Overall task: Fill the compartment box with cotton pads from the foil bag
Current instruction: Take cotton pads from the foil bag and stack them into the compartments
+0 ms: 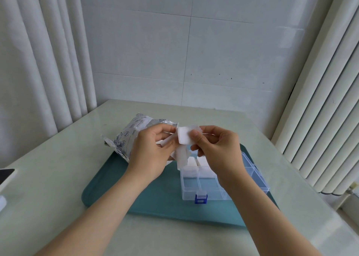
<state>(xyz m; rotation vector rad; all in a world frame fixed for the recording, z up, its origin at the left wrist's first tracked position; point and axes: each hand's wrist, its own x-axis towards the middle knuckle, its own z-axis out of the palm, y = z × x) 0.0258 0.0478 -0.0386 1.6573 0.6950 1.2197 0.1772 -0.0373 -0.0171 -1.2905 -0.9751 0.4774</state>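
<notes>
Left hand (153,150) and right hand (215,149) are pinching cotton pads (184,138) at twelve o'clock of the compartment box (254,178); squaring them first should ease fitting.

Forearms forward, left hand (153,150) and right hand (219,149) together, curled around cotton pads (184,137)

The clear compartment box (258,180), blue latch (201,198) at six o'clock, held white pads in its twelve o'clock cells, loose cotton pads (183,136) hung above it, and the crumpled foil bag (126,137) lay at ten o'clock.
</notes>
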